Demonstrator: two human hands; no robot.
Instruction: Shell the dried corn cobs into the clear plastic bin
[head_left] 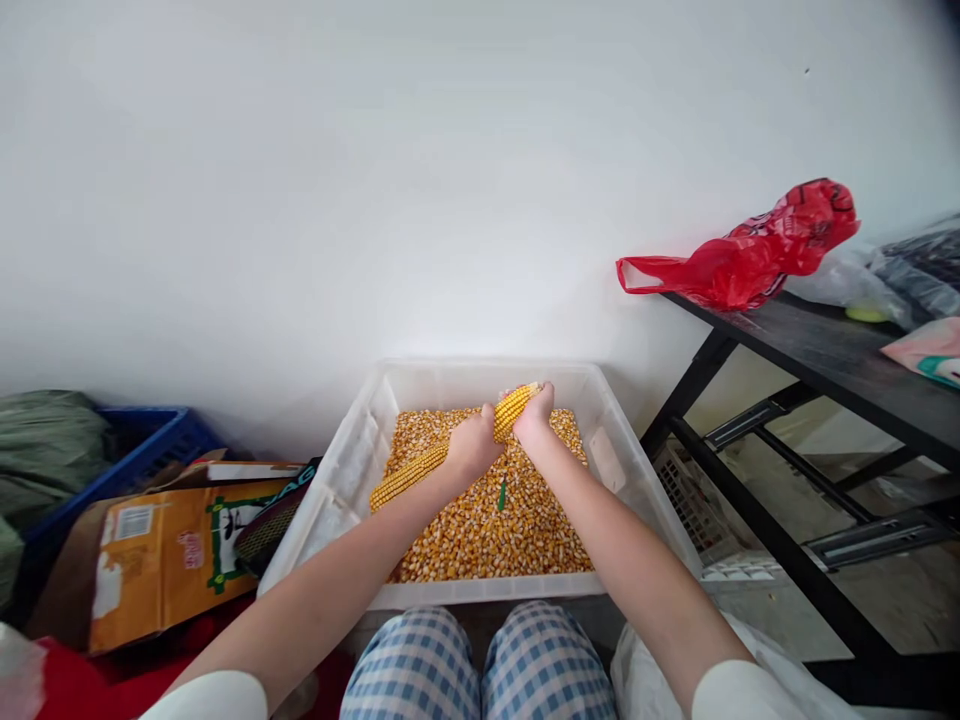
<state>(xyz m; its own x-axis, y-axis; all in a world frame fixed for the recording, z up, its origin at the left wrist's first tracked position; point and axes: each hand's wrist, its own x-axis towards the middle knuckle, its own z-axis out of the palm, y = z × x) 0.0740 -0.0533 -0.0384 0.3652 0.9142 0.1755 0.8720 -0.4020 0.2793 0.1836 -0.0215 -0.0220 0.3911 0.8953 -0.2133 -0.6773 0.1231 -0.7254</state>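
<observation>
From where I stand: left hand (474, 445) and right hand (535, 411) both grasp a yellow, kernel-covered corn cob (511, 410). Long axis slants up and away to the right; right hand at the pale end, left hand nearer the body. Second yellow cob length (409, 478) left of left hand; join hidden, cannot tell if separate. Below: loose yellow-white corn kernels (480, 545) in a translucent plastic bin (480, 592). Far rim near the hands; more open room nearer the knees. White wall (465, 200) behind.
</observation>
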